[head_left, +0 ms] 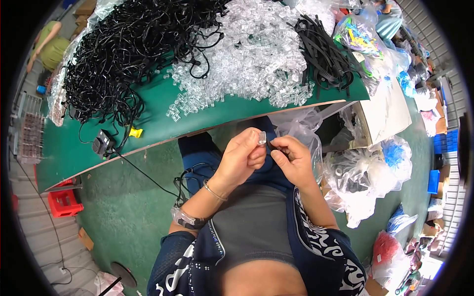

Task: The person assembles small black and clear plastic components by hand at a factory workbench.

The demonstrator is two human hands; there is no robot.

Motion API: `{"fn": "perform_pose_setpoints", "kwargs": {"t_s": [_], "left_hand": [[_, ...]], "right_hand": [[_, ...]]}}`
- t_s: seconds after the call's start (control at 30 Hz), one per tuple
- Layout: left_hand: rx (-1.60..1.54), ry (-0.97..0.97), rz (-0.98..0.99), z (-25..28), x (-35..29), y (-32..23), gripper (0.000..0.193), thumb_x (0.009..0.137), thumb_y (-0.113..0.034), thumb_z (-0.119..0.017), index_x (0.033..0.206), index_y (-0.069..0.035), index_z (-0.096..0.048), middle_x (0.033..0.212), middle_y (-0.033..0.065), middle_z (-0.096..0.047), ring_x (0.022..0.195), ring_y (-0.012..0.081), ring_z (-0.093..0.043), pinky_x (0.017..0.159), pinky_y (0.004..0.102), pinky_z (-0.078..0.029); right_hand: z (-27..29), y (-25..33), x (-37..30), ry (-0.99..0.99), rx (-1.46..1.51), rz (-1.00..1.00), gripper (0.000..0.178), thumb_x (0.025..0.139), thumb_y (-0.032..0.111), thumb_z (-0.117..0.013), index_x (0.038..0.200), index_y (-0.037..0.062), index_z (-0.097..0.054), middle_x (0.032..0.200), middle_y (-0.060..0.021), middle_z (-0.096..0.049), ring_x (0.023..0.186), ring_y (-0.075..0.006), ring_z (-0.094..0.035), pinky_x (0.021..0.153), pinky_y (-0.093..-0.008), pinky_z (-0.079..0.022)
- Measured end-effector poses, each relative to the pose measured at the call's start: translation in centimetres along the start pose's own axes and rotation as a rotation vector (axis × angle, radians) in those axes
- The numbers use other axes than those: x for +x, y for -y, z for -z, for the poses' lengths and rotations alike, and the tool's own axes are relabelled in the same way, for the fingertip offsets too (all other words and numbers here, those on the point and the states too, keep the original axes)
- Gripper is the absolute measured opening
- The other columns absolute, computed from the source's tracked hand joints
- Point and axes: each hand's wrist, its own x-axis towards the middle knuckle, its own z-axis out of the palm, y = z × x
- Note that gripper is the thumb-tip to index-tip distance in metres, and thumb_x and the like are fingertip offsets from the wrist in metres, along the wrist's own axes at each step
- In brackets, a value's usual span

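Observation:
Over my lap, just off the table's front edge, my left hand [242,154] pinches a small clear plastic piece [262,138] between thumb and fingertips. A short way to its right, my right hand [295,158] is closed, thumb against the curled fingers. Something small and dark seems to show at those fingertips, too small to name. A large heap of similar clear plastic pieces [247,54] lies on the green table [163,106] beyond my hands. Left of that heap is a tangled pile of black cords [133,44]. Black straps [323,54] lie at its right.
A small black device [103,143] with a cable and a yellow piece [136,132] lie near the table's left front edge. Clear plastic bags [365,172] crowd the right side below the table. A red stool [65,203] stands at lower left. Other people are at the far edges.

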Motion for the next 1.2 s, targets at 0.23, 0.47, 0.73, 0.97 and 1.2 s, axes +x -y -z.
{"fn": "perform_pose_setpoints", "kwargs": {"t_s": [0.23,0.47,0.73,0.97,1.2], "left_hand": [[-0.034,-0.007,0.027,0.3,0.1,0.1,0.024,0.094,-0.030,-0.044,0.092,-0.007,-0.049,0.060,-0.0026,-0.035,0.050,0.0048,-0.026,0.045,0.0195,-0.023],[-0.035,-0.018,0.047,0.3,0.4,0.0,0.024,0.094,-0.030,-0.045,0.090,-0.007,-0.048,0.060,-0.0026,-0.035,0.050,0.0048,-0.027,0.044,0.0194,-0.023],[0.536,-0.143,-0.043,0.3,0.0,0.0,0.018,0.092,-0.022,-0.048,0.087,-0.005,-0.052,0.062,-0.0038,-0.041,0.053,0.0033,-0.032,0.046,0.0188,-0.026],[1.113,-0.170,-0.271,1.3,0.1,0.7,0.015,0.089,-0.014,-0.053,0.085,0.001,-0.054,0.063,-0.0027,-0.049,0.056,0.0019,-0.040,0.048,0.0186,-0.033],[0.810,-0.034,-0.038,2.3,-0.4,0.0,0.015,0.089,-0.015,-0.052,0.086,-0.001,-0.055,0.064,-0.0032,-0.048,0.056,0.0013,-0.041,0.048,0.0179,-0.034]], "right_hand": [[-0.1,0.2,0.4,0.022,-0.011,0.015,0.018,0.078,0.006,-0.064,0.093,-0.0013,-0.059,0.080,-0.0061,-0.055,0.070,-0.0114,-0.053,0.060,-0.0227,-0.043],[-0.1,0.2,0.7,0.038,0.034,0.011,0.017,0.079,0.003,-0.061,0.094,-0.0030,-0.057,0.084,-0.0055,-0.053,0.073,-0.0102,-0.051,0.063,-0.0214,-0.042],[-1.2,-1.0,0.2,-0.035,0.190,-0.052,0.016,0.079,0.005,-0.062,0.093,0.0002,-0.056,0.084,-0.0038,-0.053,0.072,-0.0089,-0.052,0.061,-0.0222,-0.042],[-0.6,-1.5,0.7,-0.049,-0.187,0.244,0.006,0.082,0.006,-0.059,0.086,0.0029,-0.055,0.087,-0.0039,-0.044,0.065,-0.0102,-0.045,0.054,-0.0227,-0.037],[-0.4,-1.0,-0.6,0.190,0.984,-0.233,0.007,0.088,0.009,-0.053,0.083,0.0040,-0.054,0.095,-0.0018,-0.039,0.059,-0.0079,-0.036,0.052,-0.0214,-0.030]]}}
